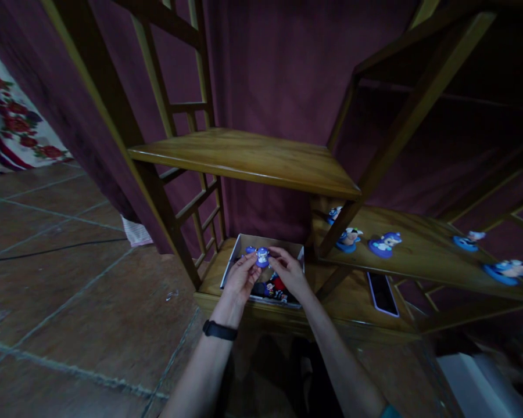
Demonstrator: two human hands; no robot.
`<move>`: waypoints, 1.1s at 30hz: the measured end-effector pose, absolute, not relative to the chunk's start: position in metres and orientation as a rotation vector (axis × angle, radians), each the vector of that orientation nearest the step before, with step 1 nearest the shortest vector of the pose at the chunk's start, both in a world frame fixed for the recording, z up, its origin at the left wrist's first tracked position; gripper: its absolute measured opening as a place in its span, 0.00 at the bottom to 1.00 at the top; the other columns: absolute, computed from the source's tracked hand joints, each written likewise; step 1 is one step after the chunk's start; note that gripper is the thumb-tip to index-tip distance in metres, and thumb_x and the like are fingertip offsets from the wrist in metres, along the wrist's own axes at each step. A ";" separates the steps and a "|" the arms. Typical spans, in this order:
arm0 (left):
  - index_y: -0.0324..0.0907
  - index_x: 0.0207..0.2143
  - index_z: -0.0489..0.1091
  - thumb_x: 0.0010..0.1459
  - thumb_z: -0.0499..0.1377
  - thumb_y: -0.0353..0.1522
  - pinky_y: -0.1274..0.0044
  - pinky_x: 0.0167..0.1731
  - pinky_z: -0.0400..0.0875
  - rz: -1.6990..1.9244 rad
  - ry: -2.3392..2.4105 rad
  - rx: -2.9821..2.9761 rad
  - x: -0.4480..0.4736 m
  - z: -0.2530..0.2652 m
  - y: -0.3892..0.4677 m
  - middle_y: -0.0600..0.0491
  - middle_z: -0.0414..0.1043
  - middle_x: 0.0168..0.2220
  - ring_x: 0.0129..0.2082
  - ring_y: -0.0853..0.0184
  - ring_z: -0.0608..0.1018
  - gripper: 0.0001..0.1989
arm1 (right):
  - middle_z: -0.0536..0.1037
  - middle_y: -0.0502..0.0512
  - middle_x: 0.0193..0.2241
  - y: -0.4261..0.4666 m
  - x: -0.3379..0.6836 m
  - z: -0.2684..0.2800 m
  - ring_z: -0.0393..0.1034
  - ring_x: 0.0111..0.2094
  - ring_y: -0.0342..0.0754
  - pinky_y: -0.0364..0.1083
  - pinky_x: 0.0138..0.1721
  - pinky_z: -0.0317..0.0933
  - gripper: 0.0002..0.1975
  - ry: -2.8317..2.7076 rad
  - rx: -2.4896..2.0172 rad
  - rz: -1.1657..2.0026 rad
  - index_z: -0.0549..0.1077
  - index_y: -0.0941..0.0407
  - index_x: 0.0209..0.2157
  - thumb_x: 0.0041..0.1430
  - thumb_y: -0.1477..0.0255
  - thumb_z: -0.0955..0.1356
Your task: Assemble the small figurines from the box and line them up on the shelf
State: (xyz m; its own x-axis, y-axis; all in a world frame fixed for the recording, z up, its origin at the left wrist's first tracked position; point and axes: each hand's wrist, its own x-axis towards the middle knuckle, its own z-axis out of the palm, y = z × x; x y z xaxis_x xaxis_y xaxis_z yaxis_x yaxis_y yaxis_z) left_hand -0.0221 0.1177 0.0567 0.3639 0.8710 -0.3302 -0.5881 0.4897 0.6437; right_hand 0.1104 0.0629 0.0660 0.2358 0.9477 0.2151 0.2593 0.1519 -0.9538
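Note:
Between my two hands, above an open cardboard box (300, 259), is a small purple-and-white figurine (262, 257). My left hand (241, 277) pinches it from the left, a dark band on that wrist. From the right, the fingers of my right hand (289, 271) close on the same figurine. Inside the box, another purple piece (250, 249) shows behind my left fingers. Several dark and red figurines (275, 287) lie at the box's front; my hands hide part of its contents.
The box stands on the low wooden shelf, under a higher shelf board (244, 152). Several figurines, one of them purple (385, 244), stand on the middle shelf (422, 238) to the right. A phone (382, 294) lies below them. Slanted wooden posts (340, 229) divide the shelving.

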 end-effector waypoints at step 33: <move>0.37 0.38 0.72 0.48 0.61 0.26 0.80 0.26 0.72 0.611 0.665 0.788 -0.031 0.088 0.076 0.48 0.75 0.30 0.27 0.68 0.77 0.12 | 0.76 0.50 0.37 -0.056 0.124 0.151 0.70 0.37 0.46 0.45 0.39 0.64 0.15 -1.273 -1.287 0.672 0.71 0.52 0.44 0.53 0.69 0.65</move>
